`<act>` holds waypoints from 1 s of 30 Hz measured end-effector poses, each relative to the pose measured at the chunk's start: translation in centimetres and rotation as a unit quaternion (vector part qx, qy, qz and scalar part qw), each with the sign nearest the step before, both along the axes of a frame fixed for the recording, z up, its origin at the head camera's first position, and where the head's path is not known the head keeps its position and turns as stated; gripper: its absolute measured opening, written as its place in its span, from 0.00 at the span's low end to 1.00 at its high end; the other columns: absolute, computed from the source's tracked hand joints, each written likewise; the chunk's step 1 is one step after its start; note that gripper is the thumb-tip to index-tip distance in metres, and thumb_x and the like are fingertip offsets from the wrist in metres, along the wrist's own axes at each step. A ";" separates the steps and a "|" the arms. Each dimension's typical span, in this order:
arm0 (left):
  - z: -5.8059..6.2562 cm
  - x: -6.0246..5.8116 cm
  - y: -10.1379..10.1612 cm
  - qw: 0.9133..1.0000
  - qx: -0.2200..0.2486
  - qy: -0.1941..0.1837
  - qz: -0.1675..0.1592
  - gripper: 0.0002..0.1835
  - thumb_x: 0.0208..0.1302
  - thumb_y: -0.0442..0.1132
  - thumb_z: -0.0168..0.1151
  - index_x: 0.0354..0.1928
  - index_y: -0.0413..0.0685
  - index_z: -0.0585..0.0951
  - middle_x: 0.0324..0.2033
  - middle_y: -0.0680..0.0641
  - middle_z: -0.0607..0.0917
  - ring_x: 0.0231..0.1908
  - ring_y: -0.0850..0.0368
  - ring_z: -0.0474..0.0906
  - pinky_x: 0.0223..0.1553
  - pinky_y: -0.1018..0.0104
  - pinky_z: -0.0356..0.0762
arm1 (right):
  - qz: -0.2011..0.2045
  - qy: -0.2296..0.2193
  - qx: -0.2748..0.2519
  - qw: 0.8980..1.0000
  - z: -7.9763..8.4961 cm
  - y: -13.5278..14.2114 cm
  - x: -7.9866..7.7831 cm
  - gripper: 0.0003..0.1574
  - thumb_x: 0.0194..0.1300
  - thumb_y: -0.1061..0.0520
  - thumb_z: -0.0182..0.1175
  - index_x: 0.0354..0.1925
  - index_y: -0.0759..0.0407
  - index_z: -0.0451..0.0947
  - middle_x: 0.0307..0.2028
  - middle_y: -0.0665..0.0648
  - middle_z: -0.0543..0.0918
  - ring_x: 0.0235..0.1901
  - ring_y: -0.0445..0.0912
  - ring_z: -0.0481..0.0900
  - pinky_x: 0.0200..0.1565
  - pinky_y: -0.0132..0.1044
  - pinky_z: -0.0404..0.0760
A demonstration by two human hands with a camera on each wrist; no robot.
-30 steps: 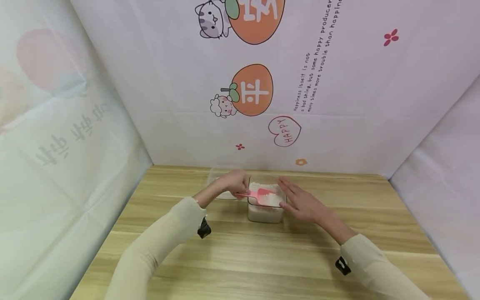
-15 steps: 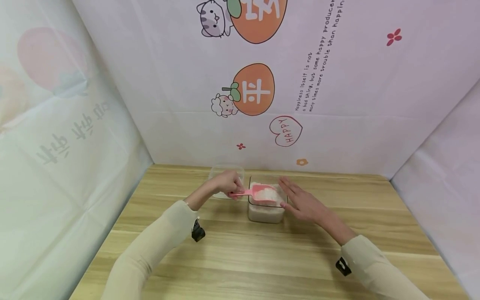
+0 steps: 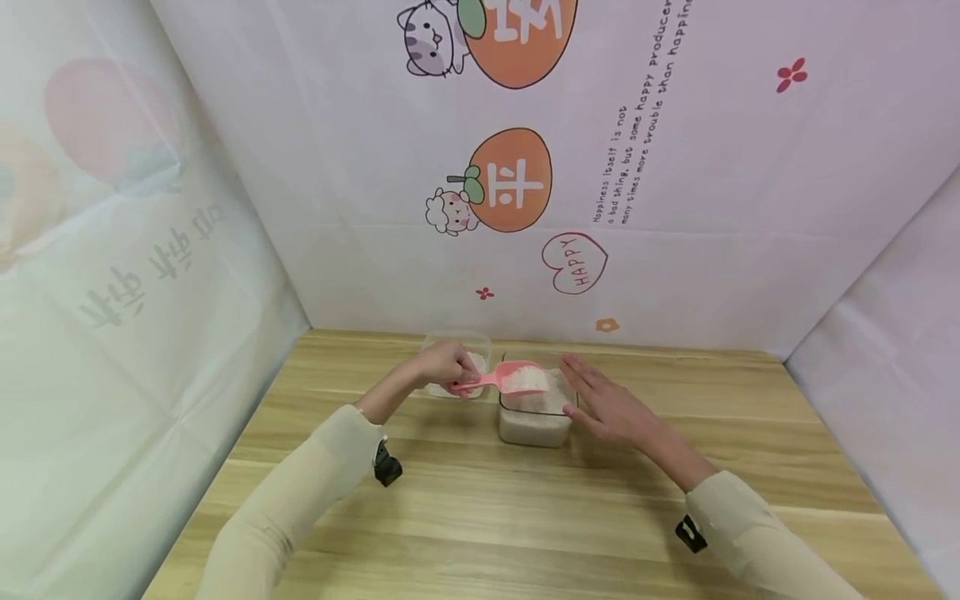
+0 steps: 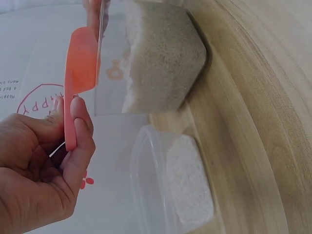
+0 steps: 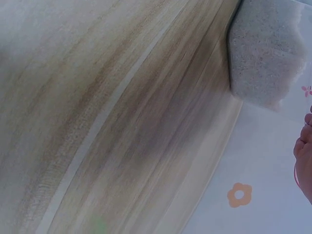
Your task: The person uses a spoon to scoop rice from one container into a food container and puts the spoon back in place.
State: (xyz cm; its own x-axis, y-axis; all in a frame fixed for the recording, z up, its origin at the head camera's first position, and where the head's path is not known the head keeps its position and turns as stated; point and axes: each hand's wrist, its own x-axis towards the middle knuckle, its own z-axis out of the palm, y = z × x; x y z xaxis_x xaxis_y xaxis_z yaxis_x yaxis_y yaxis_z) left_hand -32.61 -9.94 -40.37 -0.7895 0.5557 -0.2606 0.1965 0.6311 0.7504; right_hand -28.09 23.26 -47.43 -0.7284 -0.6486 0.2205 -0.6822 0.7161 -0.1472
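Observation:
My left hand (image 3: 444, 365) grips the handle of a pink scoop (image 3: 491, 380), fingers and thumb around it in the left wrist view. A heap of white grains (image 3: 525, 379), like rice, lies in the scoop. It is level above a clear, dark-rimmed square container (image 3: 534, 431), which holds more of the grains. With straight fingers my right hand (image 3: 611, 408) rests against that container's right side. Only an edge of this hand (image 5: 304, 161) shows in the right wrist view. Partly behind the left hand stands a smaller clear container (image 4: 146, 161) with some white grains inside.
Both containers stand near the back edge of a wooden table (image 3: 525, 517). A white printed sheet (image 3: 675, 283) rises right behind them, and more sheets (image 3: 135, 375) enclose the sides.
The scoop has come up out of the grains with a heap on it, and my left hand has drawn slightly left. My right hand stays at the container's side.

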 end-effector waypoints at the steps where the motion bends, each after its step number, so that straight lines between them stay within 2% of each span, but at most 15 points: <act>1: 0.1 0.0 -0.2 1.000 0.006 -0.004 0.005 0.11 0.70 0.30 0.58 0.35 0.33 0.88 0.23 0.46 0.87 0.20 0.65 0.79 0.27 0.72 0.80 | 0.000 0.002 0.001 1.000 0.0 0.0 -0.1 0.46 0.75 0.44 0.52 0.77 0.67 0.49 0.77 0.65 0.53 0.76 0.59 0.53 0.70 0.55 0.64; 6: 0.5 0.1 -1.2 0.999 0.022 -0.016 0.028 0.11 0.69 0.27 0.55 0.36 0.30 0.87 0.23 0.47 0.85 0.20 0.64 0.80 0.28 0.71 0.82 | 0.002 -0.002 0.004 1.000 0.3 -0.4 -0.3 0.46 0.75 0.44 0.51 0.77 0.67 0.49 0.78 0.63 0.50 0.77 0.59 0.52 0.71 0.55 0.61; 12: 1.0 0.2 -2.4 0.998 0.040 -0.031 0.038 0.11 0.69 0.26 0.55 0.41 0.27 0.86 0.30 0.43 0.86 0.21 0.64 0.82 0.30 0.69 0.84 | 0.002 -0.012 0.005 1.000 0.2 -0.5 -0.5 0.45 0.76 0.45 0.51 0.77 0.66 0.47 0.79 0.63 0.49 0.77 0.58 0.50 0.72 0.54 0.59; 16: 1.1 0.3 -3.0 0.997 0.049 -0.032 0.040 0.11 0.71 0.28 0.55 0.39 0.28 0.86 0.27 0.44 0.85 0.22 0.63 0.82 0.29 0.71 0.83 | 0.000 -0.008 0.009 1.000 0.2 -0.6 -0.5 0.45 0.76 0.45 0.51 0.77 0.66 0.47 0.79 0.63 0.49 0.78 0.58 0.50 0.73 0.54 0.59; 18: 1.1 0.2 -3.3 0.998 0.048 -0.029 0.042 0.11 0.71 0.28 0.55 0.39 0.28 0.86 0.28 0.43 0.86 0.22 0.62 0.83 0.33 0.65 0.85 | -0.001 -0.009 0.008 1.000 0.2 -0.6 -0.4 0.45 0.76 0.45 0.50 0.77 0.67 0.47 0.79 0.63 0.49 0.77 0.58 0.51 0.72 0.54 0.59; 23: 1.3 0.1 -3.7 0.997 0.048 -0.026 0.054 0.11 0.71 0.28 0.55 0.40 0.29 0.86 0.31 0.43 0.86 0.24 0.61 0.83 0.36 0.62 0.86 | -0.003 -0.009 0.002 1.000 0.2 -0.1 -0.1 0.46 0.76 0.44 0.50 0.77 0.66 0.47 0.79 0.63 0.49 0.77 0.60 0.52 0.72 0.55 0.60; 25: 1.3 0.1 -4.0 0.996 0.050 -0.030 0.061 0.11 0.71 0.29 0.55 0.38 0.29 0.86 0.26 0.46 0.83 0.24 0.61 0.82 0.31 0.68 0.84 | -0.003 -0.007 -0.001 1.000 0.1 0.0 -0.1 0.46 0.76 0.43 0.50 0.78 0.65 0.46 0.79 0.63 0.48 0.77 0.60 0.52 0.72 0.55 0.60; 30: 1.1 0.1 -5.1 0.996 0.055 -0.024 0.064 0.13 0.72 0.30 0.55 0.33 0.27 0.84 0.22 0.49 0.79 0.22 0.62 0.81 0.30 0.70 0.82 | -0.003 -0.003 0.002 1.000 -0.1 0.0 -0.1 0.47 0.76 0.42 0.50 0.78 0.64 0.45 0.79 0.62 0.48 0.76 0.61 0.53 0.72 0.55 0.60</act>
State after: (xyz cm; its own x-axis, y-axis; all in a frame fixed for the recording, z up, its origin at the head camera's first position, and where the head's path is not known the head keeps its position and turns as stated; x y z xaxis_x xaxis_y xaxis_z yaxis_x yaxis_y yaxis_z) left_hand -32.56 -15.01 -39.22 -0.8444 0.4776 -0.2428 0.0820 0.5630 0.8224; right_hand -28.18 23.24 -47.48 -0.7333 -0.6453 0.2142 -0.6774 0.7207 -0.1478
